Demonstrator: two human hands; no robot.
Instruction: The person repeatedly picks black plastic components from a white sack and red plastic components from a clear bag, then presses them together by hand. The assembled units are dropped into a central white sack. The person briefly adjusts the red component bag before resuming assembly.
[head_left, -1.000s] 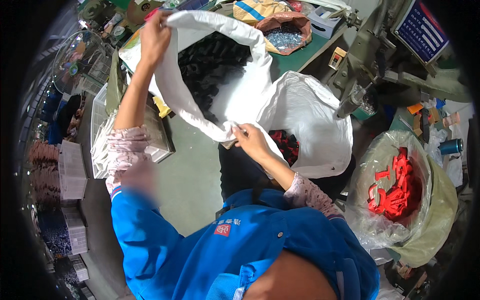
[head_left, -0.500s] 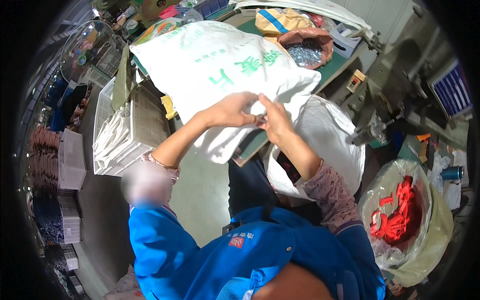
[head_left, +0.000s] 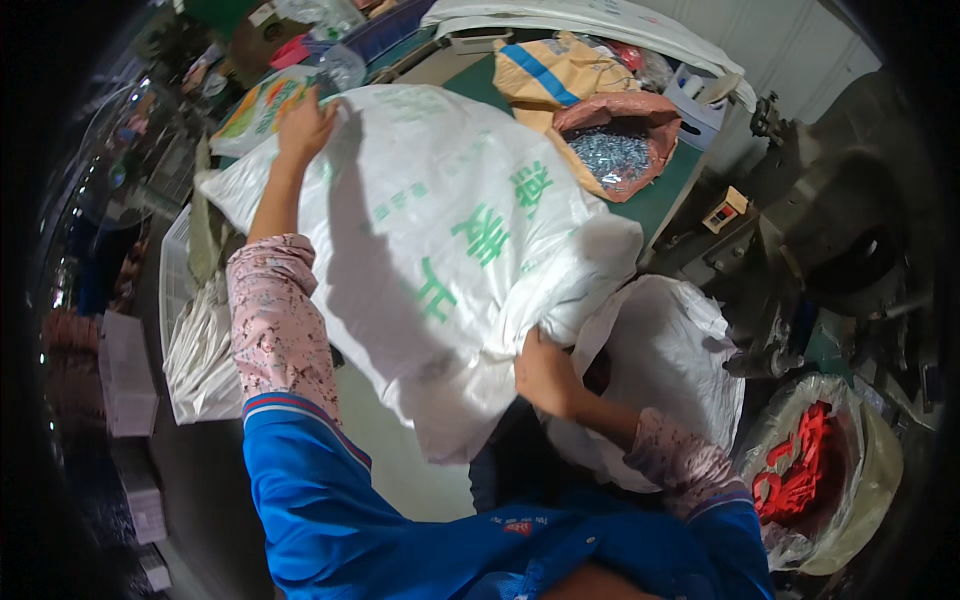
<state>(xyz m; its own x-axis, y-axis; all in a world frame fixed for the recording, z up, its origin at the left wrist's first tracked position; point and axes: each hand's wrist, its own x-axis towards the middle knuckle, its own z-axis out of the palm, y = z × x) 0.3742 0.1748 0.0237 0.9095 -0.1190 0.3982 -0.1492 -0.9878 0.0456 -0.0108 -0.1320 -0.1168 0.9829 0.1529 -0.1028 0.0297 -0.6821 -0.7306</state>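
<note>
A large white woven sack (head_left: 430, 180) with green printing lies across the green-topped table in front of me, its near side hanging over the edge. My left hand (head_left: 305, 128) is stretched to the sack's far left edge, its fingers closed on the fabric there. Close to my body, my right hand (head_left: 548, 375) grips the bunched cloth at the sack's near right corner. What the sack holds, if anything, does not show. Just beyond my left hand lies a green and orange printed bag (head_left: 262, 112).
Small shiny metal pieces fill a reddish-lined bag (head_left: 630, 150) on the table (head_left: 690, 165). Another white sack (head_left: 670, 350) stands open below at right, near dark machinery (head_left: 830, 240). Red pieces lie in a plastic-lined container (head_left: 845, 400). A white crate (head_left: 175, 330) stands left.
My hands were together at the sack's near edge. My left hand has reached far left, while my right has come nearer with its corner. The sack is spread wider and hangs lower.
</note>
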